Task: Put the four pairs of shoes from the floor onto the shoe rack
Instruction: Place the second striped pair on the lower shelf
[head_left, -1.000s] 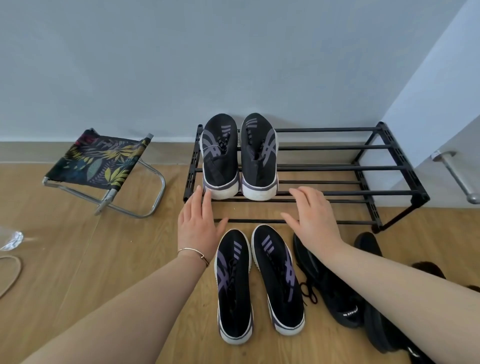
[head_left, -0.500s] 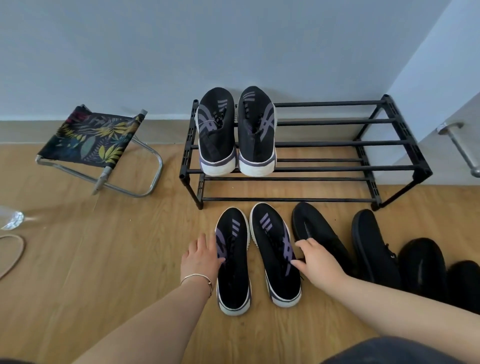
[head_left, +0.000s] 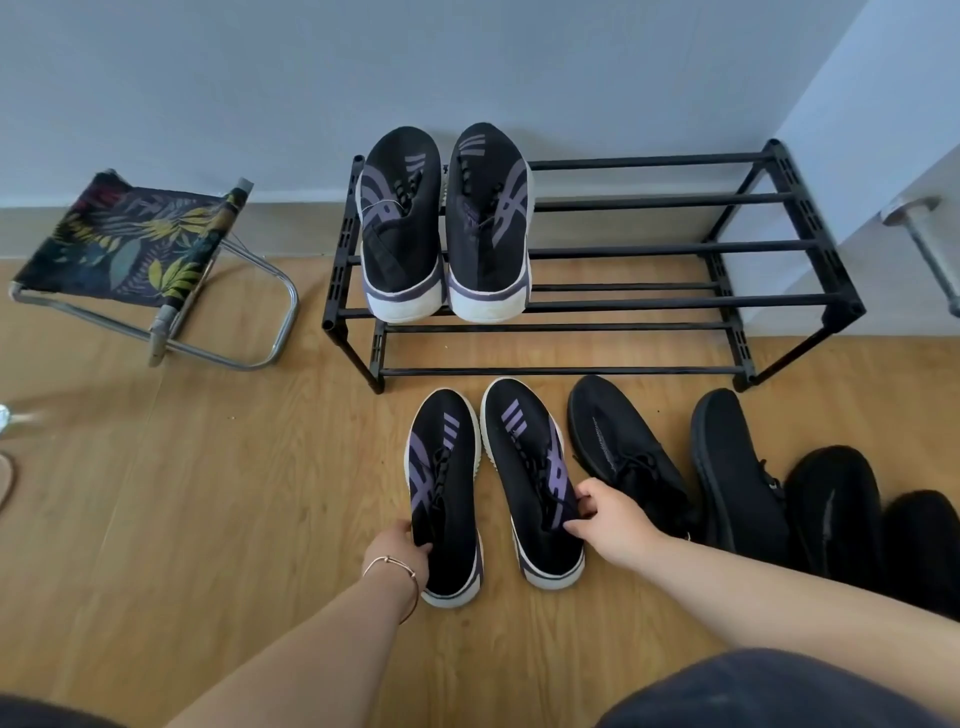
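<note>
A black two-tier shoe rack (head_left: 649, 249) stands against the wall. One pair of black-and-purple sneakers (head_left: 444, 223) sits on the left of its top tier. A second black-and-purple pair lies on the floor in front of the rack. My left hand (head_left: 400, 551) grips the opening of its left sneaker (head_left: 447, 483). My right hand (head_left: 608, 519) pinches the tongue and laces of its right sneaker (head_left: 530, 467). Both shoes rest on the floor. To the right lie a black knit pair (head_left: 675, 467) and two dark fuzzy shoes (head_left: 852, 514).
A small folding stool (head_left: 130, 244) with a leaf-print seat stands left of the rack. A metal pipe (head_left: 930, 249) juts from the wall at right. The floor is wood laminate, and a pale object (head_left: 5, 483) shows at the left edge.
Both hands drew back from the rack's front bar down to the floor pair and closed on its two sneakers. The view tilted down, showing more shoes at right.
</note>
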